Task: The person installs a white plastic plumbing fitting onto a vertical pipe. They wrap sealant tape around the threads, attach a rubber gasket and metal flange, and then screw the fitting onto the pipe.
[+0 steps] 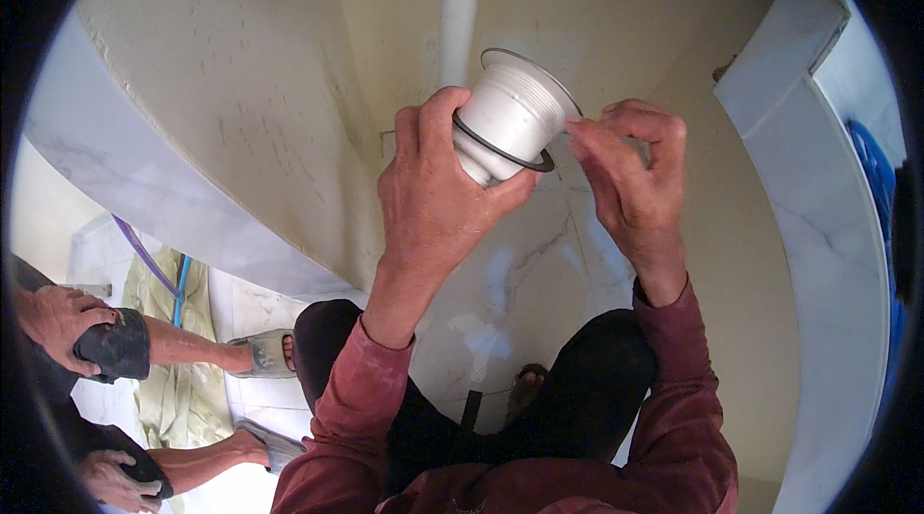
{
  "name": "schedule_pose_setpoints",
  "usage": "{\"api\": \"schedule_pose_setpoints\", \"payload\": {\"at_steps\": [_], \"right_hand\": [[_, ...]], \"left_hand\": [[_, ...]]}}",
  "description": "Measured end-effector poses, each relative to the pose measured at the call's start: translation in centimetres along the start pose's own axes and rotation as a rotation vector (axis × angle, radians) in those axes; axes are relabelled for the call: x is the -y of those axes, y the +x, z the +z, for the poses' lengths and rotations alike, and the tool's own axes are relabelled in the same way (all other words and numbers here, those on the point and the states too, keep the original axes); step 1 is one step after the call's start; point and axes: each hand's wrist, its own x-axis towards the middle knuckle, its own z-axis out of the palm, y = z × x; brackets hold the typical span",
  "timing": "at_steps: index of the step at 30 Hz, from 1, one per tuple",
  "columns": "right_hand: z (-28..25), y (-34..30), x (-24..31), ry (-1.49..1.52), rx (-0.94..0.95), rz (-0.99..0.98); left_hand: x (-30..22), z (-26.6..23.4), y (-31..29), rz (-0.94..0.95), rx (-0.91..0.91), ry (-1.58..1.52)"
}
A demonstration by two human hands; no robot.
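Observation:
My left hand is closed round the lower part of a sink drain strainer, holding it tilted in front of the wall. The strainer has a white threaded body and a wide, thin flange at its upper end. Round its lower part sits a black rubber gasket, next to my left fingers. My right hand is at the flange's right edge, thumb and forefinger pinched together there. Whether those fingertips grip the rim or something small cannot be made out.
A white pipe runs down the wall behind the strainer. Marble-patterned slabs edge the space at left and right. At the lower left another person sits, hands on knees, beside a crumpled yellowish sheet and purple and blue hoses.

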Motion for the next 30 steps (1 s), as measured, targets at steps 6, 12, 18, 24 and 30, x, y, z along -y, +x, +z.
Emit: {"api": "schedule_pose_setpoints", "payload": {"at_steps": [6,12,18,24,30], "right_hand": [[0.7,-0.1,-0.6,-0.111,0.031,-0.069],[0.6,0.7,0.3,0.175,0.034,0.106],[-0.2,1.3,0.8,1.009,-0.223,0.415],[-0.8,1.2,-0.4,0.435,-0.141,0.166],[-0.2,1.1,0.0,-0.109,0.0,-0.105]], "left_hand": [[-0.2,-0.3,0.3,0.0,0.033,-0.024],[1.2,-0.3,1.0,-0.185,0.083,-0.457],[1.3,-1.5,1.5,-0.442,0.213,-0.878],[2.3,-0.3,1.2,-0.438,0.25,-0.919],[0.6,-0.9,1.2,-0.351,0.322,-0.722]]}}
